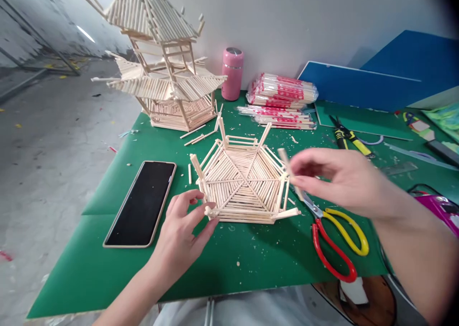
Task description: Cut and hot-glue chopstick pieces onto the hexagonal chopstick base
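Observation:
A six-sided base of thin wooden sticks (245,182) lies on the green table, with short posts at its corners. My left hand (190,221) reaches to its near left corner, thumb and fingers closed around the end of a corner post (209,211). At the right corner, my right hand (322,173) pinches a short wooden stick (284,158) between thumb and fingers. Motion blurs this stick, and I cannot tell whether it is joined to the base. Scissors (317,212) with one red and one yellow handle lie under and beside my right hand.
A stick pagoda model (165,77) stands at the back left, near a pink flask (233,75). Behind the base are wrapped stick bundles (281,92). A phone (141,204) lies left, pliers (347,135) right. Blue boards (358,84) lean on the wall.

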Tool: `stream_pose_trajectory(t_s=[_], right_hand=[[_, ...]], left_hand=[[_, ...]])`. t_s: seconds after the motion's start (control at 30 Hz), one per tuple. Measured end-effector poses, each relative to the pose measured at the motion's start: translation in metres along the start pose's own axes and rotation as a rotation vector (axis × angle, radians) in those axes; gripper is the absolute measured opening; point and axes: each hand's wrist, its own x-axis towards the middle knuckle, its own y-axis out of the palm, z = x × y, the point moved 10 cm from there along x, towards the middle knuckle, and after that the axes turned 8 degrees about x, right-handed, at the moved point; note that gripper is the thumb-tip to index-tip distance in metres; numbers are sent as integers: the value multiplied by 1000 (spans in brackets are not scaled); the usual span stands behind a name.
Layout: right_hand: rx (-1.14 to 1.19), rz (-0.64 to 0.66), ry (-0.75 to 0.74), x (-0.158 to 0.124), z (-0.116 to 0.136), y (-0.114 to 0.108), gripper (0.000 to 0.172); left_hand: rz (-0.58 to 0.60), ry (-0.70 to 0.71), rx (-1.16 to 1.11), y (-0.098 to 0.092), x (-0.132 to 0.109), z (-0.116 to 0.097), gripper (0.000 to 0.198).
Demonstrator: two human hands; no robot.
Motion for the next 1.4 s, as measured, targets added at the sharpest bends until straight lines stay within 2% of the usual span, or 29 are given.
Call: stream_pose_trajectory(t_s=[0.07, 0.17, 0.23, 0.3, 0.47, 0.63, 0.93, 1.0, 1.07, 1.13, 1.2, 1.23, 1.3, 1.4], right_hand=[[11, 220, -20, 26, 10, 38, 7], [-35, 538, -43, 41, 12, 88, 7], [-96, 688, -41, 40, 6, 110, 8], [-156, 779, -21, 36, -1, 121, 10], [-241, 839, 5, 31, -11, 128, 14], [-263, 835, 26, 30, -12, 129, 16], [-317, 836, -40, 32, -8, 135, 15], [-286, 813, -57, 35, -2, 127, 14], [-237, 716, -71, 37, 7, 107, 12], [-178, 522, -48, 35, 15, 71, 9], [-89, 256, 27, 24, 10, 23, 8], [-37, 112, 65, 14, 3, -2, 9], [19, -110, 191, -15, -27, -41, 16], [-59, -293, 376, -56, -85, -70, 19]], left_hand=[[4, -11, -4, 1, -1, 0, 16], [-1, -29, 0, 0, -2, 1, 15], [-4, -39, 5, 0, -2, 1, 13], [-5, -49, 6, 0, -2, 2, 13], [6, -56, 0, 1, -3, 3, 15], [12, -49, 0, 2, -4, 4, 16], [-4, -29, -7, 2, -3, 4, 16], [-4, -24, -13, 2, -2, 3, 16], [-7, -17, -18, 1, -2, 3, 16], [-9, -12, -22, 0, -1, 2, 16], [-4, -14, -23, 0, 0, 2, 17], [-2, -14, -22, 0, 0, 2, 18], [-2, -10, -18, 0, 1, 3, 18], [-3, 6, -8, 0, 2, 3, 18]])
